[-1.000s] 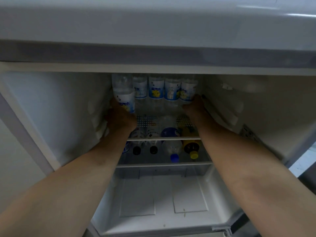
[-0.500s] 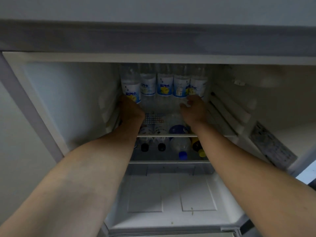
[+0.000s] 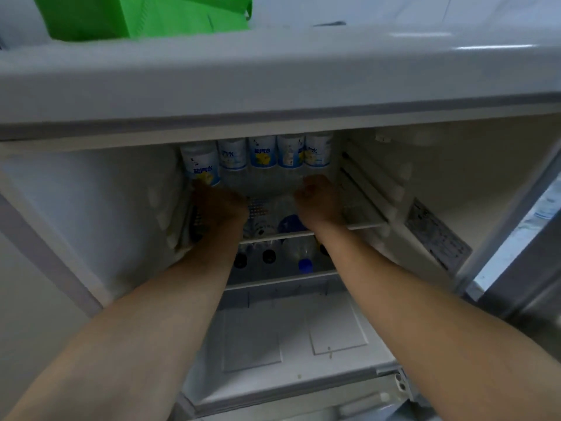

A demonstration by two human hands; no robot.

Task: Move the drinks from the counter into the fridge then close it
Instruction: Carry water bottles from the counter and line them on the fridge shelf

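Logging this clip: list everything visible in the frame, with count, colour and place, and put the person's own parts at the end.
Labelled bottles: five, clear with white, blue and yellow labels, upright in a row at the back of the upper shelf.
Upper shelf: one, clear with a white front edge, top of the fridge interior.
Lying bottles: several, caps toward the camera (black, blue), on the shelf below; exact count unclear.
Bottom compartment: one, white, fridge floor.
Sticker: one, grey, right inner wall.
Green bag: one, on top of the fridge.
Left hand: at the base of the leftmost bottle; grip unclear.
Right hand: fingers loosely curled, holding nothing, below the rightmost bottle.
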